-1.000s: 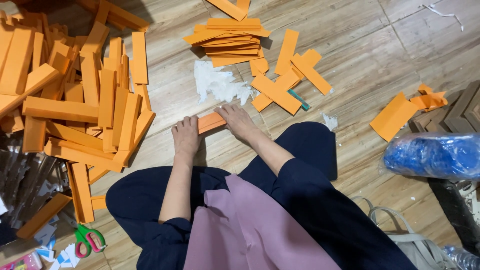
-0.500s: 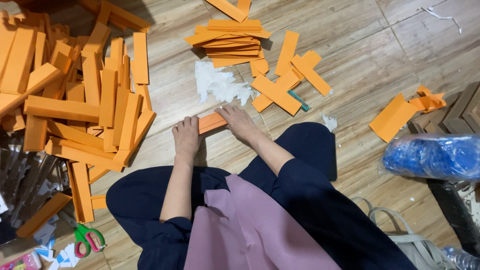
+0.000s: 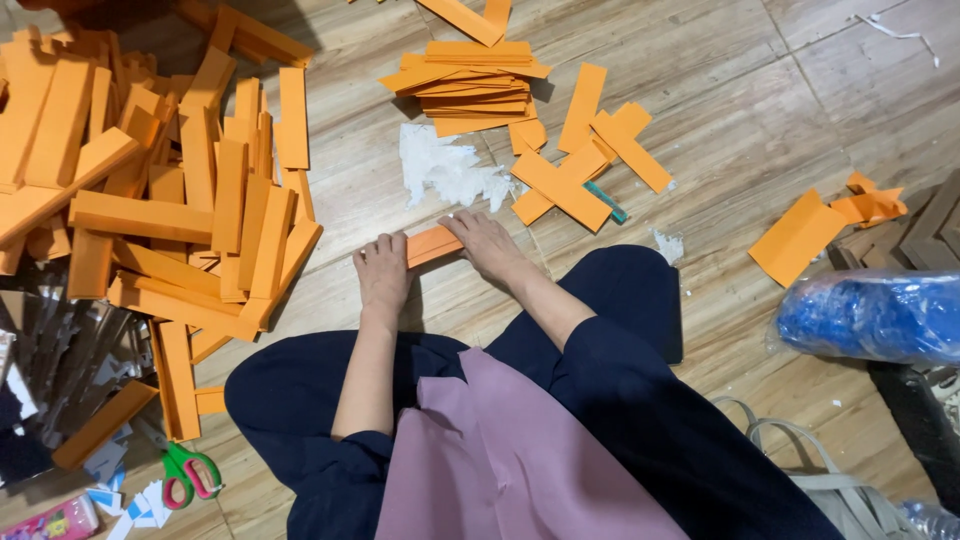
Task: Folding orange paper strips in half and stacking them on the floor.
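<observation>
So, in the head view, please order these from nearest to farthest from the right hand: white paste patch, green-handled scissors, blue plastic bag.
From the right hand:
1. White paste patch, just ahead on the floor.
2. Green-handled scissors, lower left, past the left knee.
3. Blue plastic bag, far right.

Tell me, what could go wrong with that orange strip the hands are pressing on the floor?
The left hand and right hand press the orange strip right beside a white smear on the floor; if it is wet, it might stain the strip. The big orange pile nearby looks loose and could slide into the work.
</observation>
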